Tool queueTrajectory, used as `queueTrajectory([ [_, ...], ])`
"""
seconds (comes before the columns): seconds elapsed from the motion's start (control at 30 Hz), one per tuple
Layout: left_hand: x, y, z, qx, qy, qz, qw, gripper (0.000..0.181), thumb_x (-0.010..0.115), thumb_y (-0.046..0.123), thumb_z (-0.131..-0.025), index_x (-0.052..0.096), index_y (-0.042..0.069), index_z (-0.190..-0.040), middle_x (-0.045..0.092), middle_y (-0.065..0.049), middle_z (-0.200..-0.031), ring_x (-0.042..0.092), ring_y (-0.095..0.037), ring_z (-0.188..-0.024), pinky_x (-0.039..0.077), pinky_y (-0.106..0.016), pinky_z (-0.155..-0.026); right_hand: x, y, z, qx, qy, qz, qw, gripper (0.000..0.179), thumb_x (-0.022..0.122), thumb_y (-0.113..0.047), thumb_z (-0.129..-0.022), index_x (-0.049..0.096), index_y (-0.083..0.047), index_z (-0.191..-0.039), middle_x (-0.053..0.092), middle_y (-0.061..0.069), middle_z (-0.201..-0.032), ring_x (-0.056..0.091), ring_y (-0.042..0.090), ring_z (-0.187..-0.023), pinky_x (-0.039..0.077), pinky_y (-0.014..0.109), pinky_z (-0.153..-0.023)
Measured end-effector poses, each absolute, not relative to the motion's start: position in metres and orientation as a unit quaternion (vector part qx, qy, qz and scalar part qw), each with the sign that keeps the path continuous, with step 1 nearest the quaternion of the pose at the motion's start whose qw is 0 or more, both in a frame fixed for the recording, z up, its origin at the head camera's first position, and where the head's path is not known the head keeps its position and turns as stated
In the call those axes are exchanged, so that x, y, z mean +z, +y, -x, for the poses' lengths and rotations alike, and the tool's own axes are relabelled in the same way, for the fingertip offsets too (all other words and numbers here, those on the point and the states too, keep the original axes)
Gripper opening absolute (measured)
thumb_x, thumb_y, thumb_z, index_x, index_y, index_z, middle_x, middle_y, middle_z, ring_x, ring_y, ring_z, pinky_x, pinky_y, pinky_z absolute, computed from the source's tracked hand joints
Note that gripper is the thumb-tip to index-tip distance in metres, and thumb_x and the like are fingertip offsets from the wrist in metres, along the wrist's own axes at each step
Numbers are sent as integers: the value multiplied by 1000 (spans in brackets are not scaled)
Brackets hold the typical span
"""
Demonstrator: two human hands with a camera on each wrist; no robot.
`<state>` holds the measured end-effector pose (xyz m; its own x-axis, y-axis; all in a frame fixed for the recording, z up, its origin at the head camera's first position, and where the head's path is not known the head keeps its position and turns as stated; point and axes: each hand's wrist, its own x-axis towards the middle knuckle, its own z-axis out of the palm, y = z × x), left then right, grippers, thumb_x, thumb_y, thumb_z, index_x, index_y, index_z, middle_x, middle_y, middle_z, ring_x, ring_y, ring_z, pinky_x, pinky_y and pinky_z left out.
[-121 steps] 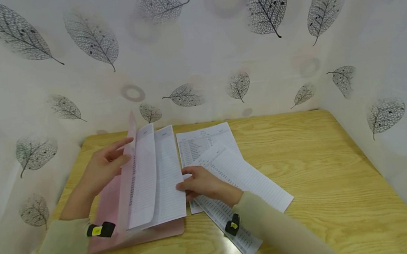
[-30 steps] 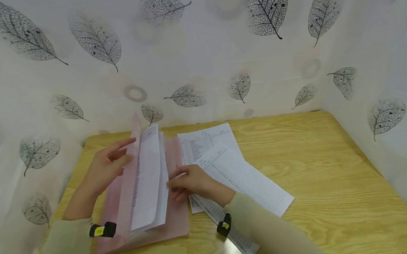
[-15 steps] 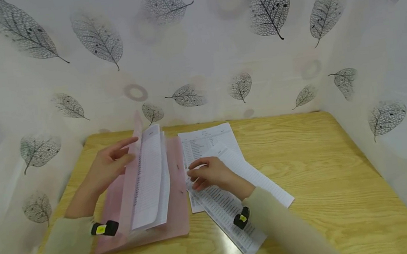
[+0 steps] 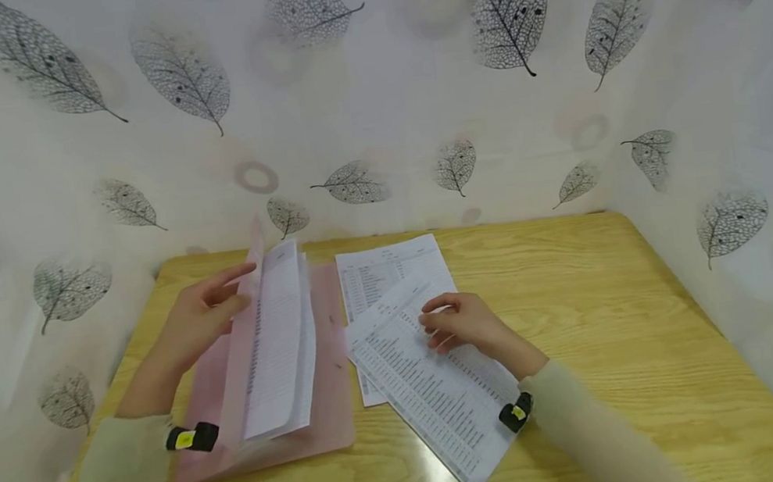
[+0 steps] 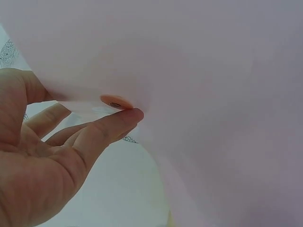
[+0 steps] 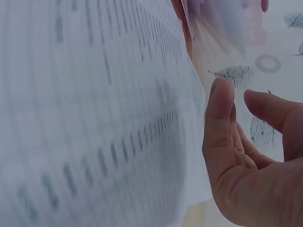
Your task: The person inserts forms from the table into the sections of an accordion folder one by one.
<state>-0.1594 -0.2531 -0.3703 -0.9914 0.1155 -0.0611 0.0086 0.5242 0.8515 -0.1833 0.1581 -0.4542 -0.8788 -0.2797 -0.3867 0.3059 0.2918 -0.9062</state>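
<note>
My left hand (image 4: 199, 315) is pinching a translucent pink plastic folder cover (image 4: 239, 358), raised, white printed sheets (image 4: 277, 347) leaning inside; any slackening would be risking slumped, creased paper. My right hand (image 4: 466, 323), holding nothing, is hovering, fingers parted, above overlapping white ruled pages (image 4: 413, 395) on the yellow wood-grain table (image 4: 613, 311).
</note>
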Motion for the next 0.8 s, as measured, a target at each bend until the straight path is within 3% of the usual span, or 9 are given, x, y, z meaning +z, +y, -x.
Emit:
queueTrajectory([
  [0.33,-370,-255,158,490,869,-45,48,53,58,22,-107,49,14,-158,48,-26,-159,52,-45,-142,56,-24,-78,-446,216,177,-522,832,-8,185,48,73,-26,-100,61,5,-134,76,23,-108,76,23,-81,63,37,-71],
  [0.8,-371,-259,158,490,869,-42,55,54,58,23,-107,47,15,-160,48,-27,-159,50,-46,-143,55,-24,-80,-448,270,167,-455,870,-56,182,51,72,-31,-100,62,5,-135,78,17,-109,76,18,-82,62,34,-69],
])
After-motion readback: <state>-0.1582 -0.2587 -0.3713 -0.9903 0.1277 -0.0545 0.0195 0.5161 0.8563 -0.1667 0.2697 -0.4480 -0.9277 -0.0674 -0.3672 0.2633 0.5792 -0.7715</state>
